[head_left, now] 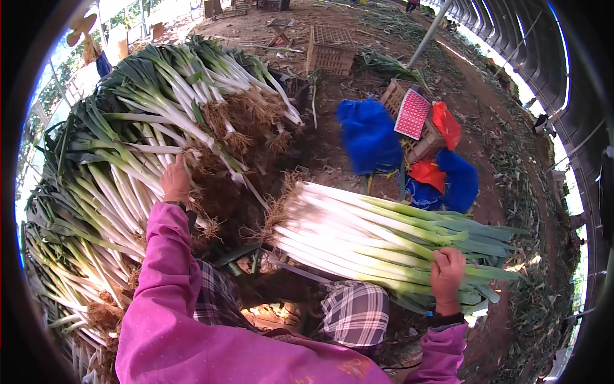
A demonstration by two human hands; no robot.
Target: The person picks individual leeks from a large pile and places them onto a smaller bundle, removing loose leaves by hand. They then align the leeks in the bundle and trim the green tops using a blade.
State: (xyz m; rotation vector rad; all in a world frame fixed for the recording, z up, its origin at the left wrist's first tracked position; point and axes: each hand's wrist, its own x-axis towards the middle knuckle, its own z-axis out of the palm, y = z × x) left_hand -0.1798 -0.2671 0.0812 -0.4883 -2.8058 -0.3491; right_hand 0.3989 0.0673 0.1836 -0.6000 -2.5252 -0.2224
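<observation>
On the left lies a big heap of leeks (125, 185), with white stalks, dark green tops and brown, soil-covered roots. My left hand (176, 180) reaches into it with curled fingers around a leek's white stalk near the roots; part of the grip is hidden. In front of me to the right, a neat row of cleaner leeks (358, 233) lies side by side, roots to the left and leaves to the right. My right hand (448, 275) is closed on a leek in that row, where its stalk turns green.
Beyond the row are blue cloth or netting (368, 136), a tipped brown crate (422, 144), a pink patterned sheet (412, 114) and red bags (446, 125). Another crate (330, 50) stands farther back. A metal pole (430, 33) slants at the upper right. Leaf scraps litter the soil.
</observation>
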